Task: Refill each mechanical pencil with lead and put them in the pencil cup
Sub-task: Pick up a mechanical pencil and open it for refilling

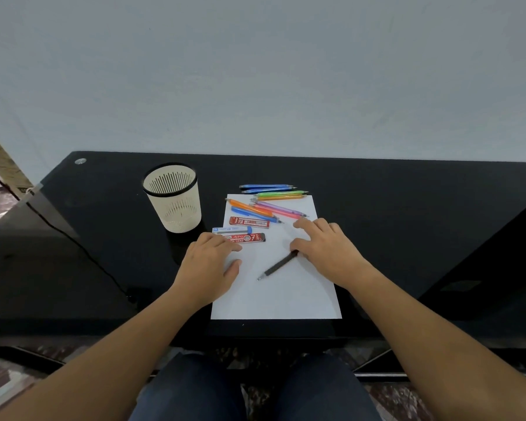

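My left hand (208,262) rests flat and relaxed on the paper's (286,299) 9 o'clock edge, holding nothing, fingertips just beside the red lead case (249,237). My right hand (325,247) lies spread and loose at 3 o'clock, with its thumb touching the back end of the black pencil (278,265). That pencil lies on the paper, tip toward 8 o'clock. The coloured pencils (268,205) lie at 12 o'clock, and the cup (176,202) stands at 10 o'clock on the table (407,208).

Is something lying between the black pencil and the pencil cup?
Yes. The red Alpha lead case and the blue-and-white lead case lie on that line, by the left hand. Lifted, the black pencil would likely pass over them to the pencil cup.
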A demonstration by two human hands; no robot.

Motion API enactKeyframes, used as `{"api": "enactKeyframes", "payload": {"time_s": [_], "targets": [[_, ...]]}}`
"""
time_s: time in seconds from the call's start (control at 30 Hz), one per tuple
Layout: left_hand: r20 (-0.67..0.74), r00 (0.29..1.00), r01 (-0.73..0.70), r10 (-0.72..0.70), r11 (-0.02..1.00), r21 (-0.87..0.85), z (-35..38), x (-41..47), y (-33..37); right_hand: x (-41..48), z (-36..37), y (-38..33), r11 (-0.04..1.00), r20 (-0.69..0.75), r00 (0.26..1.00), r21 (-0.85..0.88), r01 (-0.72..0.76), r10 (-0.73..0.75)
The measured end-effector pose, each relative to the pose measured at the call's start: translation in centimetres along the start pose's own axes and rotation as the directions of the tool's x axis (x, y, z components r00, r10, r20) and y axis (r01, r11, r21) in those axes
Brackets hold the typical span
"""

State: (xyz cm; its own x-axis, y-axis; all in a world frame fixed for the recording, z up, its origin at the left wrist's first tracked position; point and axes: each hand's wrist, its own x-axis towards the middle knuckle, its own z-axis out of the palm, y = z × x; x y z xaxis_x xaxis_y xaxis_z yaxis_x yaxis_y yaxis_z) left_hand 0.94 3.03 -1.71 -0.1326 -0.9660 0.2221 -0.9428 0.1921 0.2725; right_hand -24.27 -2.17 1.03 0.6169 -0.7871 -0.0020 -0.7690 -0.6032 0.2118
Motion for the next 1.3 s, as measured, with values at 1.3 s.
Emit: {"api": "enactKeyframes", "payload": {"time_s": [1.3], "targets": [[-0.200,0.973,-0.111,0.114,0.993,0.028,1.8,-0.5,1.2,-2.1,1.0,-5.5,0.745,-0.132,0.935,0.644,-0.172,0.329]]}}
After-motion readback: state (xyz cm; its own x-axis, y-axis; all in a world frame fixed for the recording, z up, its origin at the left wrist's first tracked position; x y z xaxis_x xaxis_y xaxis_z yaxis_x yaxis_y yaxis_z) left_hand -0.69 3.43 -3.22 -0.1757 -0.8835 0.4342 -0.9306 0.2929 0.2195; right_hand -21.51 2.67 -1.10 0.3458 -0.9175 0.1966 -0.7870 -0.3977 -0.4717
